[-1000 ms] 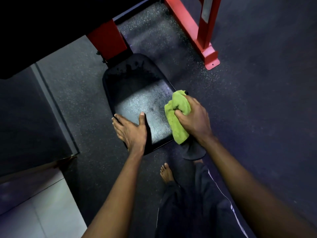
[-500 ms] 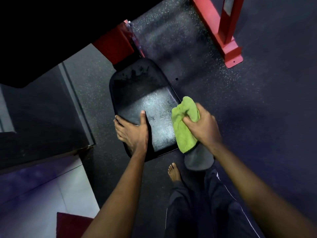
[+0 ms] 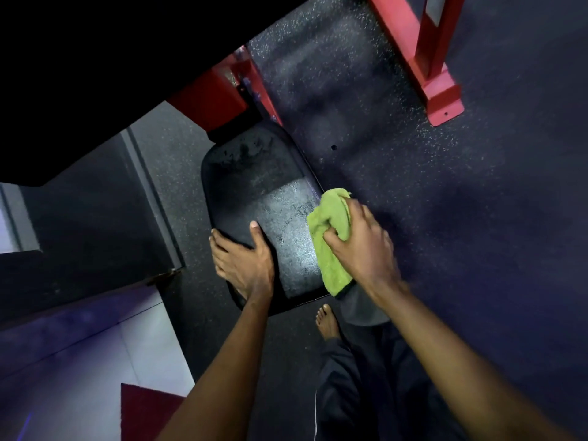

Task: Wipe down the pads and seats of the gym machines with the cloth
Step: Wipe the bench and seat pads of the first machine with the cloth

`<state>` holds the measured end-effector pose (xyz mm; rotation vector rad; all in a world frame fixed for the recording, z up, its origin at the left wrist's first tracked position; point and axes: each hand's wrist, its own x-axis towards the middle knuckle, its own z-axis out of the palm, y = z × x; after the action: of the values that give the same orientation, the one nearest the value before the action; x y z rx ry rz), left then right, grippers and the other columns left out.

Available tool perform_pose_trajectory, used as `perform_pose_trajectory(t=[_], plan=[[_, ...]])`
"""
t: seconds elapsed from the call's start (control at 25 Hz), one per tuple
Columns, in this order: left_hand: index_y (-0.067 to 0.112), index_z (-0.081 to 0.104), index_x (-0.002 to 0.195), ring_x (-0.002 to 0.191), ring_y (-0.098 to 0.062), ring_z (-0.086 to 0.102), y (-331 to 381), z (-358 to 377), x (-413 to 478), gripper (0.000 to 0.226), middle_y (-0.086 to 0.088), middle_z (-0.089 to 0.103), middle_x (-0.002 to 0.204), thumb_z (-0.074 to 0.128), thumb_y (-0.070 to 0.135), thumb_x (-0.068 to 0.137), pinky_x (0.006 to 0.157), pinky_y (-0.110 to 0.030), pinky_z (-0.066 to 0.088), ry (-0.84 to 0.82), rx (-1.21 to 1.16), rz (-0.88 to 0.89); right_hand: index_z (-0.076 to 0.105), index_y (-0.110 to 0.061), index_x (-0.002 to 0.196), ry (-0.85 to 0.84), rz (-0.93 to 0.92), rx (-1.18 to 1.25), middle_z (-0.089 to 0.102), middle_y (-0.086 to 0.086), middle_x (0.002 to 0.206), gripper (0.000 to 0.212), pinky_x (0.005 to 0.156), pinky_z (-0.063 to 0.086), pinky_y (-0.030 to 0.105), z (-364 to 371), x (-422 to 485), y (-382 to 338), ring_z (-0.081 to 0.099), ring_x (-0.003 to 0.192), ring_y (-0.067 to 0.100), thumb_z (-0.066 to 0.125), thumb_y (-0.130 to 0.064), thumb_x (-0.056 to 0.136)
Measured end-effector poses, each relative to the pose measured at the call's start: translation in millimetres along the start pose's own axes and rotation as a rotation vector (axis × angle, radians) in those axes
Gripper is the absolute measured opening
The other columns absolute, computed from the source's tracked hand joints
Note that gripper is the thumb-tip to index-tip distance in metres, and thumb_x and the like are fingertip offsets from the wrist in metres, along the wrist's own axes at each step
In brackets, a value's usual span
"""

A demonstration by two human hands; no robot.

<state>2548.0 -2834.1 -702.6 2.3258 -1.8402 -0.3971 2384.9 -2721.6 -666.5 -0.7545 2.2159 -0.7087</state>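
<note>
Seat (image 3: 254, 192) top was free across the middle and far half. Left hand (image 3: 245, 265) rested on the near-left edge; right hand (image 3: 362, 249), gripping the cloth (image 3: 331, 224), took the right edge. Far end was blocked by the red post (image 3: 210, 100). Left side was tight, with a dark panel (image 3: 95, 202) near. To the right, bare floor (image 3: 413, 186) ran open out to the red frame foot (image 3: 442, 103)

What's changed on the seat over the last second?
Barely anything: the right hand grips the green cloth at the right edge of the seat as before, now blurred mid-wipe. The left hand still rests on the near left corner. Only the camera shifted.
</note>
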Motion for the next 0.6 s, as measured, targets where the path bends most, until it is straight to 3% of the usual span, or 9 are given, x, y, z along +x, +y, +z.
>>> perform_pose_trajectory(t=[0.12, 0.24, 0.48, 0.6], plan=[[0.008, 0.028, 0.153, 0.142, -0.036, 0.035, 0.7, 0.6, -0.3, 0.089, -0.018, 0.036, 0.155, 0.040, 0.071, 0.091, 0.113, -0.053, 0.028, 0.005, 0.024, 0.001, 0.045, -0.014, 0.145, 0.028, -0.128, -0.083, 0.055, 0.010, 0.141, 0.064, 0.100, 0.045, 0.043, 11.9, 44.2, -31.7, 0.058, 0.122, 0.033, 0.064, -0.046, 0.093], [0.008, 0.028, 0.153, 0.142, -0.035, 0.036, 1.5, 1.1, 0.9, 0.092, -0.018, 0.036, 0.155, 0.036, 0.073, 0.089, 0.113, -0.053, 0.028, 0.012, 0.031, 0.000, 0.041, -0.011, 0.148, 0.006, -0.143, -0.099, 0.053, 0.014, 0.144, 0.068, 0.103, 0.044, 0.046, 16.9, 82.5, -56.1, 0.056, 0.125, 0.035, 0.059, -0.049, 0.095], [0.008, 0.028, 0.153, 0.142, -0.033, 0.035, 3.7, -2.0, -1.8, 0.090, -0.016, 0.036, 0.155, 0.038, 0.072, 0.091, 0.113, -0.053, 0.030, -0.004, 0.031, 0.009, 0.029, -0.019, 0.158, -0.076, -0.238, -0.201, 0.032, 0.013, 0.163, 0.070, 0.117, 0.033, 0.049, 16.8, 26.4, -17.1, 0.034, 0.148, 0.032, 0.062, -0.030, 0.096], [0.007, 0.028, 0.153, 0.143, -0.032, 0.035, 3.8, -3.7, -1.6, 0.091, -0.016, 0.036, 0.155, 0.037, 0.073, 0.090, 0.114, -0.051, 0.030, -0.011, 0.024, 0.002, 0.035, -0.016, 0.155, -0.023, -0.293, -0.228, 0.034, 0.015, 0.162, 0.065, 0.118, 0.030, 0.049, 25.7, 62.1, -41.8, 0.034, 0.148, 0.033, 0.060, -0.031, 0.097]])
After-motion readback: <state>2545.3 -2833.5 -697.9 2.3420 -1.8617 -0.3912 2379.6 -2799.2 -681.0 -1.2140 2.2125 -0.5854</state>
